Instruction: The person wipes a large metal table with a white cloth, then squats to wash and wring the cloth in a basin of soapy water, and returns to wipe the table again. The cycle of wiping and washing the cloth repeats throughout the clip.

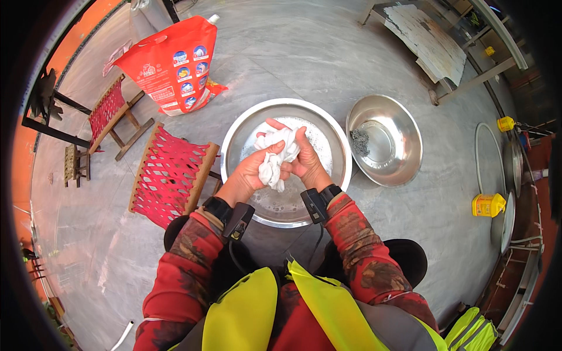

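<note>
A bunched white cloth (281, 153) is gripped between my two hands above a wide metal basin (338, 175). My left hand (253, 169) closes on its left side, thumb lying across the fabric. On the other side my right hand (309, 158) holds the cloth, with some fingers hidden behind it. Sudsy water (281, 204) fills the lower part of the basin, foam gathering at the far side. Both wrists wear dark strapped devices.
Right of the basin stands a tilted metal bowl (397, 145) holding a dark scouring pad (360, 142). A red detergent bag (175, 66) stands at upper left. Woven red stools (169, 175) are on the left. A low metal table (426, 39) and yellow jug (487, 205) are at right.
</note>
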The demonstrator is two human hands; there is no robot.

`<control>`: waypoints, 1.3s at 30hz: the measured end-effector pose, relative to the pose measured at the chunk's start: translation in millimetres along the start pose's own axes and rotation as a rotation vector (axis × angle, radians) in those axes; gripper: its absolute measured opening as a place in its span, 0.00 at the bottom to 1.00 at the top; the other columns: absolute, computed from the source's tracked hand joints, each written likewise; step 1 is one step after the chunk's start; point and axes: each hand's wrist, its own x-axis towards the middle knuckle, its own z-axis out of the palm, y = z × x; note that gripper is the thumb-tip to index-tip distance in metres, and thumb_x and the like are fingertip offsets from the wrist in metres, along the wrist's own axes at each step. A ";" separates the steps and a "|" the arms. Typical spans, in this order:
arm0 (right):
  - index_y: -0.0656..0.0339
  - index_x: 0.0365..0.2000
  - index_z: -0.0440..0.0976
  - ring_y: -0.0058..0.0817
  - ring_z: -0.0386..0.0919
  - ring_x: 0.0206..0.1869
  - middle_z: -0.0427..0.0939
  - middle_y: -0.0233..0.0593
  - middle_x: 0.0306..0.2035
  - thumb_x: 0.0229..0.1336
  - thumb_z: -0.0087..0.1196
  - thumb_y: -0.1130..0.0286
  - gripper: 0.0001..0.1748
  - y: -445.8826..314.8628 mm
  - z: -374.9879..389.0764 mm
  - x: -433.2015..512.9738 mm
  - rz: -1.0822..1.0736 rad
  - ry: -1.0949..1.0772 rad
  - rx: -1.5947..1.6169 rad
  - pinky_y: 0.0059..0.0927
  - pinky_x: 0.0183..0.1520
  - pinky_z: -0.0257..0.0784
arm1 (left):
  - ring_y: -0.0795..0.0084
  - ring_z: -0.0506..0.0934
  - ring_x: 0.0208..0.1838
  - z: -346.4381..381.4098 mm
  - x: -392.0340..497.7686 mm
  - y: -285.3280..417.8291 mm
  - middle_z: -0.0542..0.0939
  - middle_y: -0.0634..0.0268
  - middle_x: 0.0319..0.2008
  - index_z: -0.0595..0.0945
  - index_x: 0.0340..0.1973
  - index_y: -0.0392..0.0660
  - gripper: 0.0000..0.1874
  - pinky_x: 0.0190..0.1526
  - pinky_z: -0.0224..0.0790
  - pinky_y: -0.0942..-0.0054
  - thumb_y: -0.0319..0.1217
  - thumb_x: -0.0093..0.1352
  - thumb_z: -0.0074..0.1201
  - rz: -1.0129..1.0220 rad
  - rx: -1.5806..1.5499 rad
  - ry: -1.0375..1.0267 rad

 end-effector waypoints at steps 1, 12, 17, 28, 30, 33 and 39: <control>0.62 0.69 0.61 0.41 0.77 0.58 0.76 0.54 0.57 0.52 0.59 0.29 0.57 -2.6 4.3 4.6 0.045 0.031 -0.049 0.42 0.62 0.75 | 0.70 0.79 0.35 0.0 -2.3 1.9 0.82 0.61 0.42 0.76 0.56 0.45 0.23 0.30 0.72 0.70 0.37 0.69 0.66 0.011 0.024 0.073; 0.59 0.42 0.77 0.24 0.78 0.41 0.79 0.34 0.38 0.69 0.55 0.67 0.07 -5.0 -5.7 21.1 0.234 0.345 -0.587 0.30 0.45 0.77 | 0.70 0.83 0.33 -17.6 17.6 -14.9 0.83 0.64 0.33 0.81 0.45 0.41 0.13 0.31 0.78 0.70 0.27 0.65 0.64 -0.135 0.395 0.339; 0.61 0.41 0.77 0.26 0.76 0.40 0.79 0.34 0.38 0.68 0.53 0.69 0.08 21.2 -16.7 23.4 0.022 0.462 -1.289 0.33 0.44 0.74 | 0.70 0.82 0.47 -21.5 23.2 -32.0 0.83 0.62 0.44 0.78 0.51 0.41 0.25 0.44 0.77 0.67 0.23 0.58 0.66 0.153 1.000 0.679; 0.58 0.62 0.69 0.39 0.72 0.62 0.71 0.48 0.61 0.64 0.56 0.40 0.38 -17.0 23.8 14.8 -0.004 0.111 -0.352 0.39 0.64 0.70 | 0.76 0.75 0.28 5.2 -10.1 2.5 0.80 0.65 0.33 0.77 0.50 0.42 0.17 0.26 0.69 0.74 0.31 0.68 0.59 0.000 0.145 0.235; 0.58 0.70 0.60 0.41 0.70 0.66 0.63 0.47 0.69 0.54 0.67 0.41 0.51 -17.4 33.8 12.4 -0.039 0.055 -0.182 0.46 0.70 0.64 | 0.78 0.69 0.25 14.5 -15.9 2.6 0.76 0.66 0.32 0.76 0.51 0.41 0.15 0.22 0.60 0.79 0.35 0.72 0.53 -0.025 -0.185 0.055; 0.58 0.67 0.64 0.46 0.69 0.66 0.64 0.50 0.69 0.55 0.67 0.46 0.46 -13.2 49.8 13.3 -0.048 -0.228 0.016 0.51 0.69 0.65 | 0.78 0.69 0.26 26.4 -22.7 -1.9 0.76 0.66 0.34 0.76 0.50 0.39 0.16 0.22 0.60 0.80 0.37 0.72 0.55 -0.175 -0.291 -0.190; 0.56 0.38 0.69 0.27 0.75 0.40 0.73 0.35 0.38 0.65 0.61 0.58 0.15 -29.4 63.0 12.4 0.027 -0.010 -0.208 0.33 0.46 0.78 | 0.78 0.73 0.25 34.6 -27.4 -5.6 0.77 0.67 0.29 0.78 0.47 0.41 0.14 0.23 0.64 0.79 0.32 0.70 0.59 -0.122 -0.029 -0.056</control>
